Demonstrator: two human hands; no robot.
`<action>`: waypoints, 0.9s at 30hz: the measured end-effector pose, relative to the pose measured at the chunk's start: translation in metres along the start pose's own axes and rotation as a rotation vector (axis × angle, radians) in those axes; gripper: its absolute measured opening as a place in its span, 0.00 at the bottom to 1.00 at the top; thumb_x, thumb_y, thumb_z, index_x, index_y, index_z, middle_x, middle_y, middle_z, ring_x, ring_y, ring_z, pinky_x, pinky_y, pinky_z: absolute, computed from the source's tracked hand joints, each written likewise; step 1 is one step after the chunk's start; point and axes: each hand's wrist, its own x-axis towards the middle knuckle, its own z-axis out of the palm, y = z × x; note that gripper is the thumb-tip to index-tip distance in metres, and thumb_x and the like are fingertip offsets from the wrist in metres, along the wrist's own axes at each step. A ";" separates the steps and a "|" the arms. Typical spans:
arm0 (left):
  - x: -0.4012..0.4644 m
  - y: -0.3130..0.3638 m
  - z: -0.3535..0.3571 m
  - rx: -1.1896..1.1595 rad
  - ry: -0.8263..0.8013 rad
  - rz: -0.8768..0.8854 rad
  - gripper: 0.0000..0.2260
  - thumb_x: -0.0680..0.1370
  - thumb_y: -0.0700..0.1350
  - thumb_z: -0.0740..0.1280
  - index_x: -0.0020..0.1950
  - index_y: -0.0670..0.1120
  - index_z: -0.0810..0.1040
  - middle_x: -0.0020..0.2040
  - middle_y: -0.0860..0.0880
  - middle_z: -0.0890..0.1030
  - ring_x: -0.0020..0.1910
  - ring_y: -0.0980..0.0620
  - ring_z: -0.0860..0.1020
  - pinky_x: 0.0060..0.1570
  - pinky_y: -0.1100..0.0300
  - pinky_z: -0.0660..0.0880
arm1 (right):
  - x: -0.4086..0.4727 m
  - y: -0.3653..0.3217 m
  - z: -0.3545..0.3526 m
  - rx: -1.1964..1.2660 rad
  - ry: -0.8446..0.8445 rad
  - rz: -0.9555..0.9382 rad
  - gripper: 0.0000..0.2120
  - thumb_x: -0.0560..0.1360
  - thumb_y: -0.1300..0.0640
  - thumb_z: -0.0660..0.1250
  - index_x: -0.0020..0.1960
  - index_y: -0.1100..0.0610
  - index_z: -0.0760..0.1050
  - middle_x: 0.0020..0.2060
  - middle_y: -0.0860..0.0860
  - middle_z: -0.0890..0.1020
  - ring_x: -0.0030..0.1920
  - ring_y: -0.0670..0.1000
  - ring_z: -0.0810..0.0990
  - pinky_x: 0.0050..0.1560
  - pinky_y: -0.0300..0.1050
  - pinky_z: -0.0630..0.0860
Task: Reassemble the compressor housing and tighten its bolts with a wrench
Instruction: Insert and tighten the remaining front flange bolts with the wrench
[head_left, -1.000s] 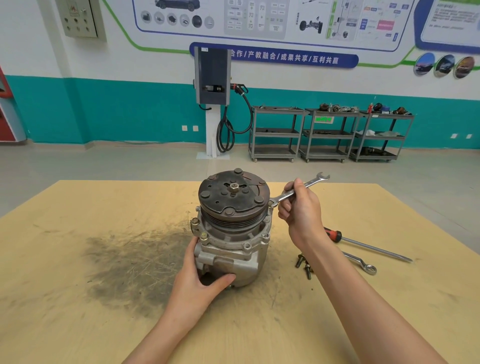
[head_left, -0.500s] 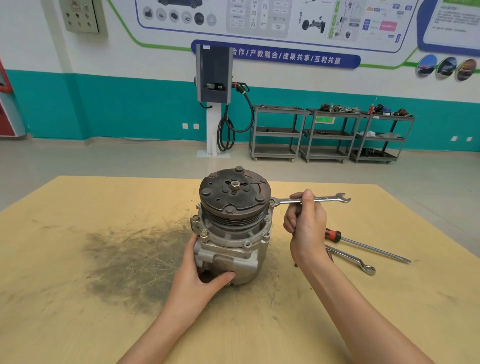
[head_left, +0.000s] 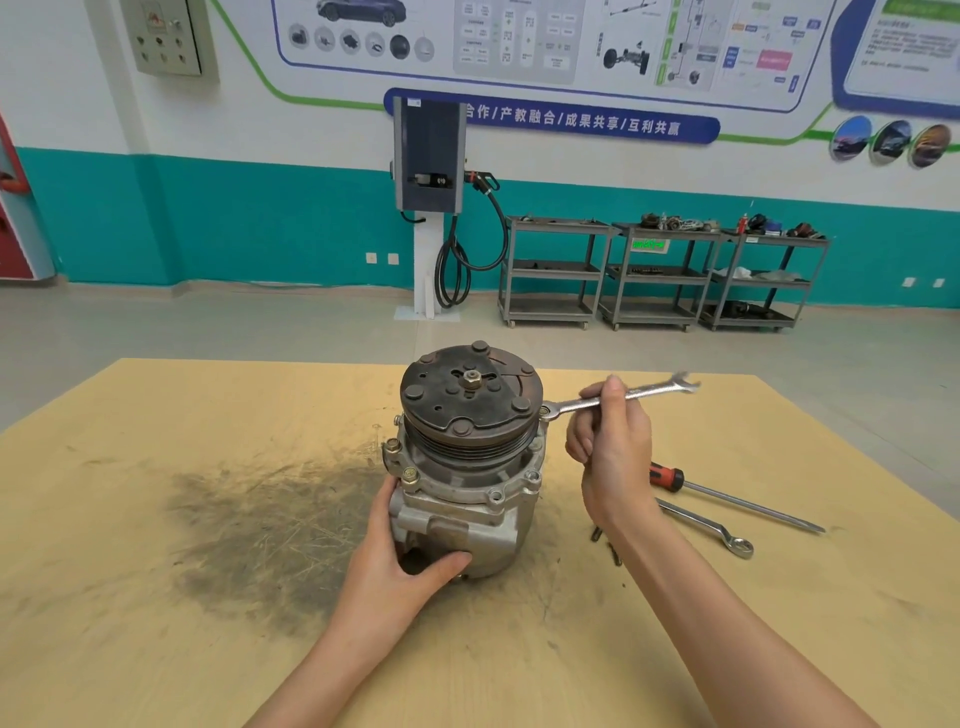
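The grey metal compressor (head_left: 467, 514) stands upright on the yellow table (head_left: 156, 649), its dark rusty pulley disc (head_left: 470, 397) on top. My left hand (head_left: 400, 577) grips the lower housing from the left, thumb across its front. My right hand (head_left: 610, 447) holds a silver combination wrench (head_left: 621, 397) by the shaft. The wrench's ring end sits on a bolt at the housing's right rim, just beside the pulley; its open end points right and slightly up. Several bolt heads show around the housing flange.
To the right of my right forearm lie a red-handled screwdriver (head_left: 737, 499), a second wrench (head_left: 711, 530) and a few loose bolts (head_left: 605, 543). A dark grease smear (head_left: 270, 530) covers the table left of the compressor. Metal carts stand far back by the wall.
My right hand swung the wrench's free end from pointing up-right round towards the right, then lifted it slightly again. The ring end stayed on the bolt. My left hand kept its grip.
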 end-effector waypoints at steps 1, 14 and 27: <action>0.000 0.000 0.000 -0.002 0.002 0.000 0.49 0.66 0.51 0.80 0.80 0.57 0.54 0.66 0.66 0.73 0.63 0.69 0.73 0.57 0.76 0.66 | -0.007 0.001 -0.003 -0.001 0.007 -0.045 0.15 0.84 0.53 0.52 0.43 0.58 0.70 0.20 0.46 0.63 0.21 0.45 0.59 0.22 0.38 0.57; -0.001 -0.001 -0.001 -0.013 -0.032 0.028 0.51 0.58 0.62 0.77 0.77 0.61 0.56 0.66 0.66 0.74 0.63 0.72 0.72 0.59 0.73 0.67 | -0.071 0.008 -0.011 -0.164 0.001 -0.166 0.15 0.82 0.47 0.52 0.57 0.55 0.71 0.22 0.47 0.67 0.23 0.46 0.63 0.24 0.37 0.62; 0.000 -0.003 -0.001 -0.003 -0.003 0.013 0.45 0.59 0.61 0.78 0.70 0.68 0.56 0.62 0.72 0.72 0.57 0.80 0.71 0.50 0.83 0.67 | 0.003 -0.012 -0.006 0.016 0.036 0.173 0.20 0.85 0.51 0.49 0.42 0.59 0.73 0.21 0.49 0.69 0.22 0.47 0.65 0.26 0.40 0.60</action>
